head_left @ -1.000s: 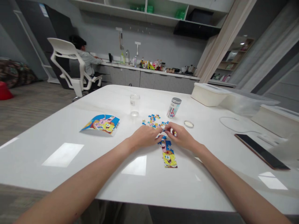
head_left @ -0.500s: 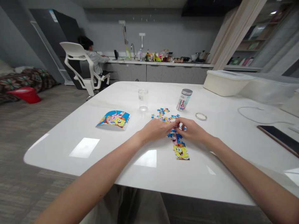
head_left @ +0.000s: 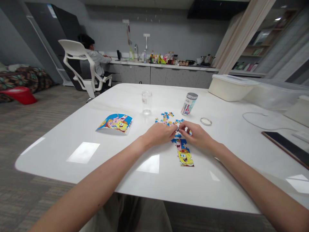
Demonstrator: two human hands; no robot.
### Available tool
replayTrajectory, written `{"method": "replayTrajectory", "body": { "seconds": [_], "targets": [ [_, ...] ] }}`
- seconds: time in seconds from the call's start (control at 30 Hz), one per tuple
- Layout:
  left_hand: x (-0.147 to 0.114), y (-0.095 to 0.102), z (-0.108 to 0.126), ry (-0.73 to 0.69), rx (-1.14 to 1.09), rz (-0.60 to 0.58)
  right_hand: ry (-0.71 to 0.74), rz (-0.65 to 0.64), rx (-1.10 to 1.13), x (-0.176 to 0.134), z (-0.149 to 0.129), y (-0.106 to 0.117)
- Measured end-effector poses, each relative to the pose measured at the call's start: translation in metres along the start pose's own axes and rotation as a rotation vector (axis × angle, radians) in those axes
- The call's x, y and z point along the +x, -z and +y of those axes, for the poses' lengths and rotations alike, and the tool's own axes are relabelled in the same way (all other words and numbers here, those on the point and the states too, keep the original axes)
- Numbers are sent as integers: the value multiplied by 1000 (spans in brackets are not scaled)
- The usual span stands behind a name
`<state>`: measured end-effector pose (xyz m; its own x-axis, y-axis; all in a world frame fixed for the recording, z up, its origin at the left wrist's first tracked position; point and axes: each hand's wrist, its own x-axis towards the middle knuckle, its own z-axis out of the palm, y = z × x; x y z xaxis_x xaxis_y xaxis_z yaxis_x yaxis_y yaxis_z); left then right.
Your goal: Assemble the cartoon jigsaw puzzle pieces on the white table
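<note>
A person works on a jigsaw at a glossy white table with a rounded corner (head_left: 145,187), a joined section of jigsaw puzzle (head_left: 185,158), printed with a square yellow cartoon face and a pink one on blue, lying flat before them. Just beyond the joined section, the bare right hand (head_left: 195,133) pinches a small dark puzzle piece (head_left: 178,129) between thumb and forefinger. The bare left hand (head_left: 160,132), fingers curled, meets it at the fingertips; whether it too grips the piece cannot be told.

Farther beyond the joined section, partly hidden by the hands, lies a scatter of small blue, yellow and pink loose puzzle pieces (head_left: 166,118). Past these stand a clear cylindrical jar (head_left: 146,104), beyond and to the left of the section, and a cylindrical canister with a silver lid and colourful label (head_left: 189,104), almost straight beyond it. A round, silver-rimmed lid (head_left: 206,121) lies beyond the section and to its right. Well to the section's left rests a curled, glossy paper sheet (head_left: 115,123) bearing matching cartoon figures; well to its right lies a flat, black-screened device (head_left: 287,146). Far beyond the section and to its left, a person in a grey top (head_left: 96,61) sits at a kitchen counter.
</note>
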<state>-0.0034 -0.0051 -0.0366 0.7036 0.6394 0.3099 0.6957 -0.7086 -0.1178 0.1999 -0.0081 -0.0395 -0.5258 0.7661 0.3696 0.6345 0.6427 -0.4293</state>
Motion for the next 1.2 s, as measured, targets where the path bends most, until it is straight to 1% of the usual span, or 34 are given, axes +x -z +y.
{"method": "replayTrajectory", "body": {
  "seconds": [0.1,0.27,0.33,0.43,0.47,0.57,0.67,0.8,0.97,1.1,1.2],
  "targets": [
    [0,0,0,4,-12,-13,-3,11,6,0,0,-1],
    [0,2,0,46,-34,-27,41,14,-6,1,-2,1],
    [0,4,-1,95,-35,-46,-5,50,-35,2,1,3],
    [0,5,-4,191,-48,-94,-147,119,-139,2,13,3],
    [1,5,-5,227,-67,-119,-186,121,-183,1,18,2],
    [2,6,-8,333,-164,-214,-245,78,-281,0,31,-1],
    [2,6,-9,388,-212,-279,-260,33,-303,-1,36,-1],
    [0,5,-10,404,-142,-248,-262,-9,-302,-1,35,0],
    [-2,6,-11,408,-100,-202,-273,-1,-304,0,34,1],
    [-2,4,-10,351,-104,-166,-263,-6,-258,1,35,0],
    [-2,2,-10,296,-113,-176,-264,3,-232,1,36,0]
  ]
}}
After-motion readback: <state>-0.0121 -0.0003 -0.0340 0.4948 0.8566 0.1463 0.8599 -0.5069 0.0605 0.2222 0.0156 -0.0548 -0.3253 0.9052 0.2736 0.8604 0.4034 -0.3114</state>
